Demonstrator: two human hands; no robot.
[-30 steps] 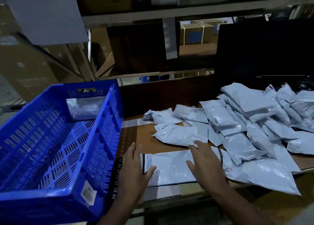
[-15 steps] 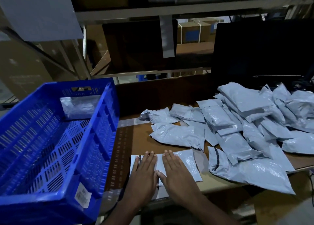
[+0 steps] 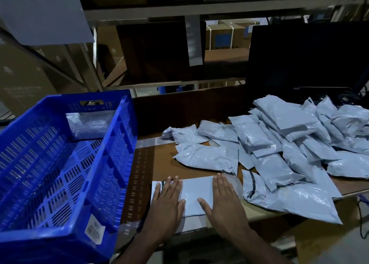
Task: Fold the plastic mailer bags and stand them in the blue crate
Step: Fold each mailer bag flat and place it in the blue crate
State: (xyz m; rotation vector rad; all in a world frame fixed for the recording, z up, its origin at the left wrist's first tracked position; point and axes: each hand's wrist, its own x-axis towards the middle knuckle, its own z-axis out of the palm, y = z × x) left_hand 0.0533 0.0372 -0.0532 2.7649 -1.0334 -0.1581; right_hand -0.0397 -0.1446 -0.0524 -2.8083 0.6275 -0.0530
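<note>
A blue crate (image 3: 60, 164) holding 1 mailer (image 3: 89, 125) stands left of a heap of grey mailer bags (image 3: 289, 150) on the table (image 3: 159, 160); left hand (image 3: 166, 202) and right hand (image 3: 224, 202) press a folded mailer (image 3: 196, 194), fingers flat.

crate (image 3: 60, 164) left on table (image 3: 159, 158), mailer pile (image 3: 289, 150) right

One blue crate (image 3: 60, 164), one monitor (image 3: 307, 54), two hands.
</note>
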